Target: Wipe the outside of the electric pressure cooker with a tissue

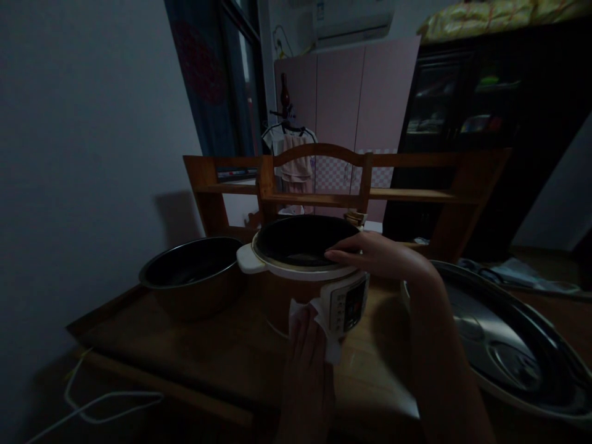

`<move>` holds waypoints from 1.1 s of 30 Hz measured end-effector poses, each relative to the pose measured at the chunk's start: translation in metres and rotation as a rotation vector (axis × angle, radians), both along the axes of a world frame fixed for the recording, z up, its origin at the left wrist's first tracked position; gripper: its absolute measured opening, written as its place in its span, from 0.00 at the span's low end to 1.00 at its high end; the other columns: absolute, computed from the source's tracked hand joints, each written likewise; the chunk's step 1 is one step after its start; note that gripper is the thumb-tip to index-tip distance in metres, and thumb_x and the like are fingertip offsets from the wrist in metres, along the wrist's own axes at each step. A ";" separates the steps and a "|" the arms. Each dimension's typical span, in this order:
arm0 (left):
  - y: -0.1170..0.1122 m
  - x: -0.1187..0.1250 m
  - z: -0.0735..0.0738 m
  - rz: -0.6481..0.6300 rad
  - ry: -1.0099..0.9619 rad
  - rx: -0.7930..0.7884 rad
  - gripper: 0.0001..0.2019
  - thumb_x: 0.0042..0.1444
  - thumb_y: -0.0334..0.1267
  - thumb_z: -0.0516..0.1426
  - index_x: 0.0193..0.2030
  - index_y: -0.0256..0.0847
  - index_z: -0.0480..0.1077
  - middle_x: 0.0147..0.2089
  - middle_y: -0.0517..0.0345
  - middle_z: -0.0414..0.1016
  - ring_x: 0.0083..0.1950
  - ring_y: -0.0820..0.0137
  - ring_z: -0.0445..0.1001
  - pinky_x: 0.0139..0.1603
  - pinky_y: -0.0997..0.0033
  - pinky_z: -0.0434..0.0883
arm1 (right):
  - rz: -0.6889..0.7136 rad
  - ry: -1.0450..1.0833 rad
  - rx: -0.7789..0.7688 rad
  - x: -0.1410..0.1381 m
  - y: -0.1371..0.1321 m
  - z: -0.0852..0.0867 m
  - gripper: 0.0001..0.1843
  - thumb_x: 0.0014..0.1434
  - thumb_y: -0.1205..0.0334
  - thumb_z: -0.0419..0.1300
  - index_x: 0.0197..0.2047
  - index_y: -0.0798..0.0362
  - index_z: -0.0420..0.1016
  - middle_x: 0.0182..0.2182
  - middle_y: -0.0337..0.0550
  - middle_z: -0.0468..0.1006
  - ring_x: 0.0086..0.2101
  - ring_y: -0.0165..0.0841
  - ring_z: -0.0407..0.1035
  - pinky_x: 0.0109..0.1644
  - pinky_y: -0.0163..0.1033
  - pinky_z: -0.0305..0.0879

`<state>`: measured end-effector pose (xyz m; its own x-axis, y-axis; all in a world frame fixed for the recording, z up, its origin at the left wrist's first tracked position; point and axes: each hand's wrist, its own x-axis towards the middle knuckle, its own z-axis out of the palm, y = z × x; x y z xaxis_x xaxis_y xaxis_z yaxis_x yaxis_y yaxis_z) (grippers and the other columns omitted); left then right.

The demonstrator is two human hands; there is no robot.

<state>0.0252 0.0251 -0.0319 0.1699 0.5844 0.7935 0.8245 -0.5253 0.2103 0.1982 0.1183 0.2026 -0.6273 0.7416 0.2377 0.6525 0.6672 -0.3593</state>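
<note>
Near: left hand (306, 370), fingers straight and close together, holding a white cloth (333, 350) flat to the cooker (284, 296). The cooker stands upright on the bench (222, 357), directly ahead of these fingers, which meet its near wall through the cloth. The control panel (350, 305) is just right of the cloth and faces near-right. Lower left, a loop of white cable (115, 394) lies in front of the bench edge.

Right hand (365, 250): higher and farther off, at the right of the cooker's rim, fingers extended inward over the mouth; cannot tell whether they grip. Left hand is nearer the lower wall, right hand nearer the mouth.

Containers: cooker uncovered, interior dark, a paler patch low inside, unidentified. Left of its side handle (251, 259), a wide pot (194, 299), open upward; contents too dark to read. Right of the right forearm, what looks like a round lid (490, 327), metal face up.

Beyond: wooden rack (319, 200), hanging clothes (296, 157), pink cabinet (340, 98).
</note>
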 end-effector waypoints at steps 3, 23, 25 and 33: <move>-0.007 -0.003 0.004 -0.050 -0.023 -0.025 0.34 0.59 0.25 0.47 0.73 0.38 0.42 0.76 0.47 0.44 0.76 0.56 0.40 0.69 0.45 0.60 | 0.002 -0.005 -0.001 0.000 0.000 -0.001 0.28 0.66 0.41 0.50 0.46 0.52 0.82 0.35 0.40 0.82 0.33 0.34 0.72 0.34 0.34 0.61; 0.012 -0.014 0.032 -0.074 -0.501 -0.166 0.28 0.67 0.31 0.40 0.73 0.48 0.39 0.77 0.61 0.32 0.76 0.71 0.34 0.75 0.64 0.39 | -0.004 -0.002 -0.019 0.000 0.002 -0.002 0.27 0.66 0.41 0.51 0.47 0.52 0.82 0.37 0.41 0.83 0.35 0.35 0.74 0.36 0.34 0.63; 0.012 -0.014 0.033 -0.053 -0.464 -0.133 0.29 0.67 0.29 0.40 0.73 0.47 0.40 0.77 0.60 0.33 0.76 0.70 0.35 0.75 0.63 0.40 | -0.011 0.002 -0.023 0.000 0.001 -0.001 0.27 0.66 0.41 0.51 0.48 0.51 0.82 0.37 0.40 0.83 0.36 0.35 0.74 0.35 0.34 0.63; 0.017 -0.008 0.026 -0.061 0.022 0.015 0.35 0.60 0.25 0.45 0.73 0.38 0.39 0.76 0.52 0.39 0.76 0.58 0.34 0.74 0.50 0.43 | -0.011 0.007 -0.031 0.000 0.002 -0.002 0.27 0.65 0.40 0.51 0.49 0.50 0.82 0.39 0.39 0.83 0.37 0.36 0.74 0.36 0.34 0.63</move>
